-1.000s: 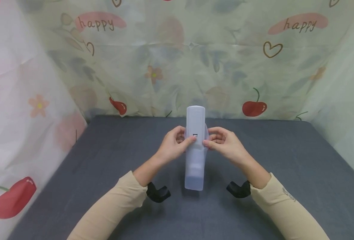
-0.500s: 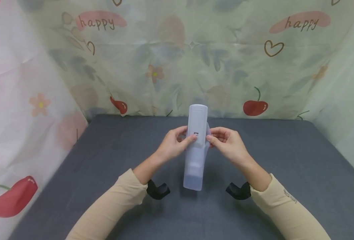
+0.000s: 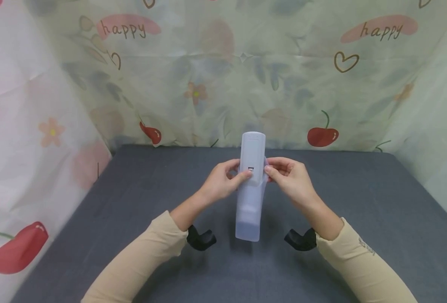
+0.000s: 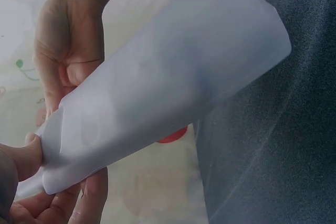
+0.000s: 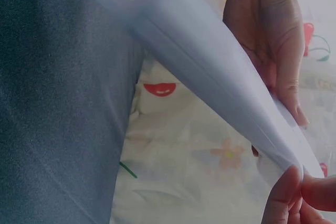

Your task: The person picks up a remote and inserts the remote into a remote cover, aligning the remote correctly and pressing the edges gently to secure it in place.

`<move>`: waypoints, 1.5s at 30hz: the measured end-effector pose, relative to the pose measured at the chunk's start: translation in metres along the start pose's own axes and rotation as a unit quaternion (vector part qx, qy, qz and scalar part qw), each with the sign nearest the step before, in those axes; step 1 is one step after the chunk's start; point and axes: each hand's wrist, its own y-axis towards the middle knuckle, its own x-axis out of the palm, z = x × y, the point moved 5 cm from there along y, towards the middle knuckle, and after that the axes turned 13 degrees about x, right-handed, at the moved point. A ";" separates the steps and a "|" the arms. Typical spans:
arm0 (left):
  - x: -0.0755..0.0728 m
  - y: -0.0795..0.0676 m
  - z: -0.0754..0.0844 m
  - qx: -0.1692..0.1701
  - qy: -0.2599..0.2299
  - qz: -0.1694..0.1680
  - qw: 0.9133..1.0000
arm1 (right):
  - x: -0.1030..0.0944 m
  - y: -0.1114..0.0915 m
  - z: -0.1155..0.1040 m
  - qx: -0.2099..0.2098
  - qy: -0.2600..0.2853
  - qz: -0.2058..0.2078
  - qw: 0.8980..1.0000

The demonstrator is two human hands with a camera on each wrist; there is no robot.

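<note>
A white remote control [image 3: 253, 147] stands up, its back with a small dark latch slot towards the head camera. Its lower part is inside a frosted, translucent sleeve [image 3: 248, 214], whose lower end hangs close over the table. My left hand [image 3: 219, 182] grips the remote from the left, thumb across the back just below the slot and fingers behind. On the other side my right hand [image 3: 294, 180] pinches the sleeve's upper edge between thumb and fingers. The left wrist view shows the loose end of the sleeve [image 4: 178, 61] large; the right wrist view shows fingertips [image 5: 286, 187] pinching the rim.
A dark grey cloth-covered table [image 3: 162, 176] lies underneath. Patterned curtains [image 3: 215, 75] with cherries and "happy" lettering enclose the back and sides. Black curved straps or mounts [image 3: 202, 240] jut inward from both wrists.
The remote and sleeve have shifted slightly right and tilted a little. My right hand has moved slightly up along the sleeve's edge; my left thumb keeps its place near the slot.
</note>
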 end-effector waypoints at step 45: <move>-0.002 -0.003 -0.020 -0.054 -0.110 0.117 0.986 | 0.006 0.019 0.004 0.000 -0.067 -0.059 0.996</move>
